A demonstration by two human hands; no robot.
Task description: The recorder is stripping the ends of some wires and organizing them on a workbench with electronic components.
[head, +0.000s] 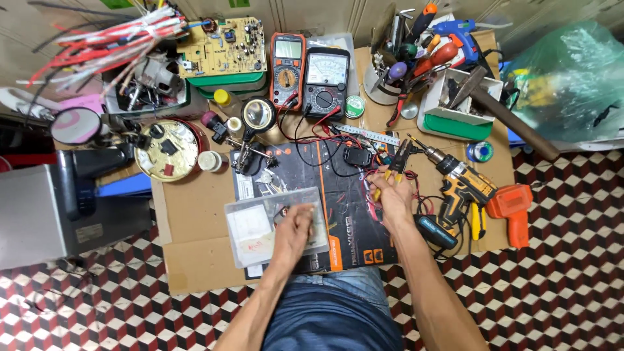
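Observation:
My left hand (294, 229) reaches into a clear plastic compartment box (250, 227) lying on the black work mat (351, 221); its fingers are curled over small parts inside. My right hand (393, 195) grips yellow-handled pliers (393, 166) whose jaws point away from me toward red and black wires (338, 140) and a small black part (356, 156) on the mat.
A yellow cordless drill (461, 185) and an orange tool (513, 208) lie to the right. Two multimeters (309, 75), a circuit board (224, 45), a tool cup (390, 58), a hammer (513, 117), a magnifier stand (257, 117) and a round tin (169, 149) crowd the far side. A grey box (58, 208) stands at left.

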